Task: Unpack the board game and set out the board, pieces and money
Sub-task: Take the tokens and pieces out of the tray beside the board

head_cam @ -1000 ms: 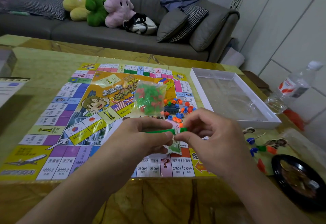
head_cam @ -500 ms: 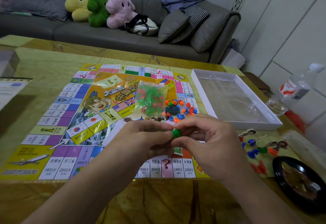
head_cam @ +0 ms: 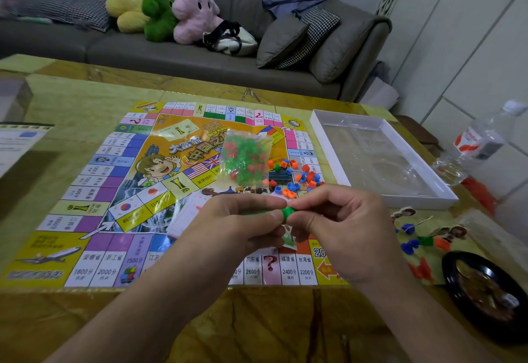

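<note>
My left hand [head_cam: 243,219] and my right hand [head_cam: 340,222] meet over the near edge of the board, both pinching one small green plastic piece [head_cam: 286,212] between thumb and fingertips; its blocky end shows between my thumbs, and a thin green strip runs back under my left fingers. From the head view, the game board [head_cam: 94,188] lies flat and glossy on the marbled yellow-green table [head_cam: 71,96], its rim made of coloured rectangular squares with printed numbers. Near its middle sits a crinkled clear plastic bag [head_cam: 246,159] stuffed with green and red bits, and just right of it a loose scatter of tiny orange, red and blue plastic houses [head_cam: 297,176]. Beside the board's right edge rests the shallow white box tray [head_cam: 320,131] with a clear moulded liner. Near my right wrist lie cardboard character pawns [head_cam: 428,234] in blue, green and orange stands, next to a round black dish [head_cam: 451,271]. A clear plastic bottle [head_cam: 480,142] lies at the far right.
</note>
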A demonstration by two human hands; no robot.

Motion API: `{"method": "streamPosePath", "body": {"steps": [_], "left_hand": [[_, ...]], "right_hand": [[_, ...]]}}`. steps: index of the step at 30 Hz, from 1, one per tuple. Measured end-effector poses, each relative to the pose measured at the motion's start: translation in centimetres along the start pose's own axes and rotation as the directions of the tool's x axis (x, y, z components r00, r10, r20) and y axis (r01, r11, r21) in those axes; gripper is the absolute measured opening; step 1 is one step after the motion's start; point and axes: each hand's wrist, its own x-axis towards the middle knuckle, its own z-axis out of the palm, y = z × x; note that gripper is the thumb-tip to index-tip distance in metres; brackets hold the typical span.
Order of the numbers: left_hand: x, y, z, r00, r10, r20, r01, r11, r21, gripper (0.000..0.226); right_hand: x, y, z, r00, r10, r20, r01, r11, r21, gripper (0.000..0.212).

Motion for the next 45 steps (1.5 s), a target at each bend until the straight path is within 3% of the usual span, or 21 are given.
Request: {"method": "streamPosePath", "body": {"steps": [4,9,15,19,22,24,26,29,32,36,39,42,45], "left_hand": [[-0.3,0.0,0.2,0.999,-0.008,0.037,0.011,0.998,-0.068,0.031],[-0.5,0.2,0.4,0.997,-0.028,0.075,0.037,0.993,-0.116,0.031],[-0.7,0.1,0.2,0.997,-0.052,0.048,0.054,0.998,-0.04,0.018],[-0.4,0.9,0.0,0.994,-0.095,0.058,0.097,0.995,-0.03,0.028],[-0.4,1.0,-0.2,0.991,-0.128,0.041,0.128,0.992,-0.008,0.037],[-0.1,0.9,-0.5,0.99,-0.142,0.001,0.142,0.99,-0.012,0.033],[0.3,0.9,-0.9,0.989,-0.139,-0.05,0.14,0.99,0.002,0.024],[1.0,0.9,-1.2,0.987,-0.11,-0.113,0.112,0.994,0.014,0.017],[1.4,0.8,-1.4,0.985,-0.094,-0.144,0.098,0.995,0.025,0.018],[1.7,0.8,-1.9,0.985,-0.056,-0.164,0.058,0.998,0.011,0.019],[1.9,0.8,-2.2,0.985,-0.035,-0.171,0.039,0.999,0.015,0.019],[1.8,0.7,-2.1,0.986,-0.024,-0.164,0.029,0.999,0.029,0.019],[1.8,0.8,-2.4,0.985,-0.012,-0.173,0.018,0.999,0.033,0.018]], "right_hand": [[0.0,0.1,-0.1,1.0,-0.017,-0.003,0.017,0.997,0.069,0.017],[0.0,0.1,-0.1,0.999,-0.038,0.007,0.037,0.995,0.094,0.01],[0.0,0.4,0.3,0.997,-0.06,0.038,0.06,0.998,-0.004,0.011],[-0.1,0.6,0.6,1.0,-0.023,0.001,0.023,1.0,-0.014,0.013],[-0.2,0.2,0.3,0.996,-0.032,0.079,0.04,0.994,-0.104,0.017],[0.1,-0.4,0.0,0.988,0.001,0.156,0.018,0.993,-0.12,0.024],[1.5,-0.4,-0.3,0.989,0.03,0.145,-0.001,0.98,-0.199,0.03],[6.4,1.7,-0.2,1.0,0.018,-0.018,-0.025,0.888,-0.459,0.023],[11.6,4.7,1.0,0.999,0.041,-0.022,-0.045,0.75,-0.659,0.019],[15.5,8.3,2.5,0.996,0.081,0.024,-0.03,0.599,-0.801,0.023],[16.2,9.4,3.1,0.996,0.084,-0.007,-0.052,0.545,-0.837,0.015],[15.4,8.8,3.1,0.998,0.053,-0.034,-0.059,0.574,-0.817,0.008],[12.9,5.2,2.3,0.996,0.074,-0.044,-0.084,0.738,-0.669,0.008]]}}
